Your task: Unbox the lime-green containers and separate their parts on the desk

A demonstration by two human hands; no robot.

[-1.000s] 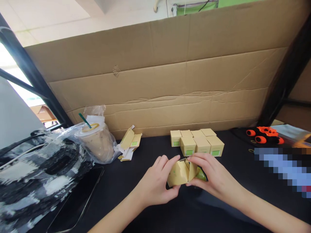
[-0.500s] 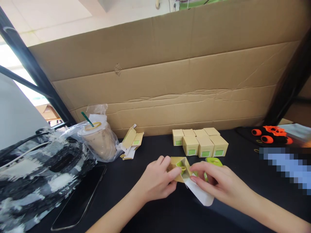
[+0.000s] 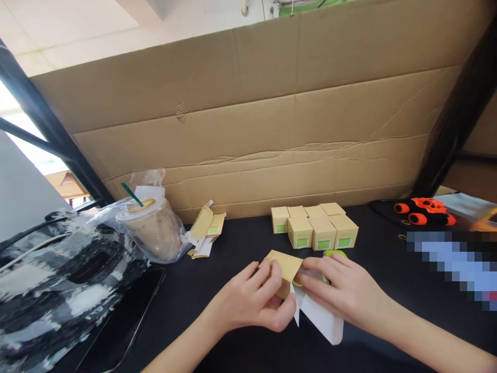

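Between my two hands is a small tan cardboard box (image 3: 288, 267), tilted, with its open end toward the right and a long white-lined flap (image 3: 323, 318) hanging out. My left hand (image 3: 254, 295) grips the closed end, fingers over the top and thumb below. At the open end, the fingers of my right hand (image 3: 345, 287) are closed against the box's edge. A bit of yellow-green shows in the mouth; the rest of the contents is hidden. Just behind my right hand lies a bright green object (image 3: 336, 254), mostly covered.
Several closed tan boxes (image 3: 324, 228) with green labels stand behind my hands. Left are a flattened box (image 3: 207, 230), a bagged drink cup (image 3: 153, 228), a phone (image 3: 128, 316) and shaggy black-and-white fabric (image 3: 70, 290). An orange-black toy (image 3: 427, 211) sits right, before a cardboard wall (image 3: 248, 129).
The box has turned, so its outer tan side now faces up and its inside is less visible. My right fingers have moved closer in at the opening. The view has shifted slightly.
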